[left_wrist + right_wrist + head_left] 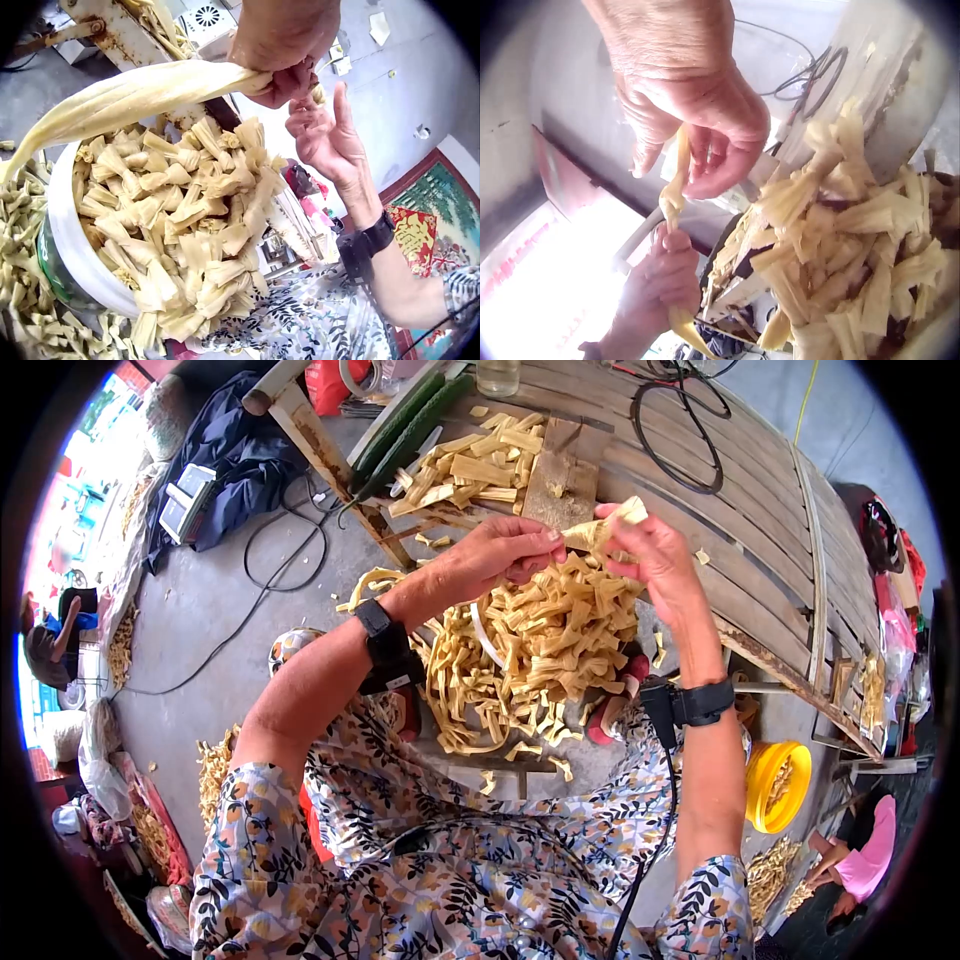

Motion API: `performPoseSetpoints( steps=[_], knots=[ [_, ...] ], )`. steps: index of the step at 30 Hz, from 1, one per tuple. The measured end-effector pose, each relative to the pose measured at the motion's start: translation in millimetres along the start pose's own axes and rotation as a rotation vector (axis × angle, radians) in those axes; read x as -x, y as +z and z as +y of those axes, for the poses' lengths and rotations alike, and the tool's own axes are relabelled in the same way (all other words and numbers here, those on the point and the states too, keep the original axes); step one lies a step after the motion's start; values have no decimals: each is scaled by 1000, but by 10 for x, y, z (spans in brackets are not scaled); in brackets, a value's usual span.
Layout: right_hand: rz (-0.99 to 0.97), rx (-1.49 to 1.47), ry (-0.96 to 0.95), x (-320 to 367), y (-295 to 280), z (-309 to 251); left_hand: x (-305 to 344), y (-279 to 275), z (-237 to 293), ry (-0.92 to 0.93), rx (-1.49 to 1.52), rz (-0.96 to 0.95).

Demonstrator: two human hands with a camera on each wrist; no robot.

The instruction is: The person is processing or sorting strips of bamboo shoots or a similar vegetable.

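Note:
My left hand (515, 550) pinches a long pale yellow, pliable strip (142, 94) between thumb and fingers. One tail hangs from that hand in the left wrist view. On its other side, a knot (672, 196) shows between the two hands. The strip's short end reaches into my right hand (652, 550), whose fingers are bent around it, with the thumb standing off to the side. Both hands are above a heaped bucket (69, 225) of knotted yellow pieces (570, 620), white-rimmed with a green side.
A slatted wooden bench (740, 530) stands ahead and right, with a small board (562, 470), loose yellow strips (480, 468) and a black cable (715, 470) on it. Knotted pieces lie on the floor around the bucket. A yellow bucket (755, 800) stands at the right.

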State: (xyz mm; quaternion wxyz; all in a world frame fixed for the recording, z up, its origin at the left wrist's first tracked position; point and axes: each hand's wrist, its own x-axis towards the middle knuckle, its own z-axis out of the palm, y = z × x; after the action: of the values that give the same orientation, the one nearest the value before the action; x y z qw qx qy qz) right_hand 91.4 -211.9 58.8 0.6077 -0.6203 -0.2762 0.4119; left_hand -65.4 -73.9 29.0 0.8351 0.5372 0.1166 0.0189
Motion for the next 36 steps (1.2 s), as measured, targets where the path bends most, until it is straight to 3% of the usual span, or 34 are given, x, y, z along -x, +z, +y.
performPoseSetpoints(
  steps=[3,6,11,14,17,23,26,30,36],
  knots=[
    [-132,9,-5,2,169,106,-26,20,-24,24,-100,25],
    [-131,-38,-22,-41,168,145,-40,-4,15,66,-204,44],
    [60,-123,-30,20,148,12,37,-66,152,94,-335,68],
    [33,-83,-97,-64,43,158,44,-61,116,104,-301,-8],
    [64,-10,-153,-60,139,228,8,-25,74,128,-282,45],
    [124,-8,-39,-39,185,105,-28,-34,36,149,-155,61],
    [-75,-20,-10,-17,235,155,-15,-17,43,164,-308,85],
    [-90,52,-130,-15,352,180,15,4,98,131,-438,45],
    [2,-372,-23,-35,247,116,13,-91,145,37,-159,-30]
  ],
)
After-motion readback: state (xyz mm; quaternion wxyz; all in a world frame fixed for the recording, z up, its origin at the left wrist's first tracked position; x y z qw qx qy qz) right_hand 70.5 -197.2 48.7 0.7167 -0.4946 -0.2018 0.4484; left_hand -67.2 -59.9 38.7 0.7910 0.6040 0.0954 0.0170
